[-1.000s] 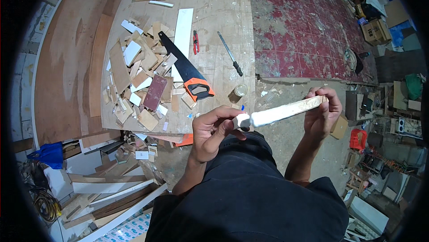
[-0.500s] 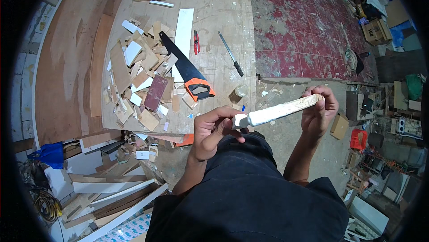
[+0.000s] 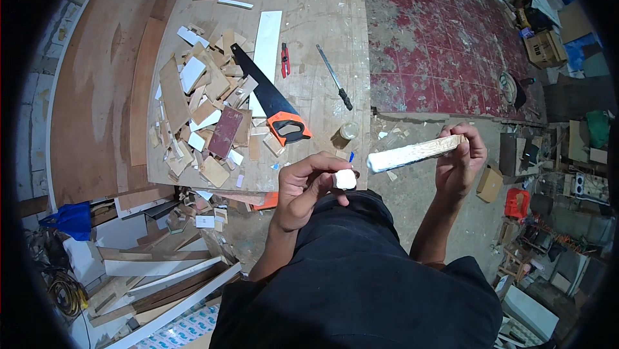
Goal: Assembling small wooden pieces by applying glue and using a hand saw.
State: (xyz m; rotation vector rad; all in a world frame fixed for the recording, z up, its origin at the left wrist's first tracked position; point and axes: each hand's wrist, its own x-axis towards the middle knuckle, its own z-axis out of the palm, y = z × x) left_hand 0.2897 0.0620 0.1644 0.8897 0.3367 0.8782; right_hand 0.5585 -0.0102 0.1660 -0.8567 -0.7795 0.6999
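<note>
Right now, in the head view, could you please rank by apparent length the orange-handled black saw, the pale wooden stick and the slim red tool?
1. Orange-handled black saw
2. Pale wooden stick
3. Slim red tool
The raised stick looks nearer the camera, which probably enlarges it.

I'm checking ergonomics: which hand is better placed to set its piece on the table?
Probably the left hand: its small block appears nearer the table, while the right hand holds its stick farther right, above the floor.
</note>
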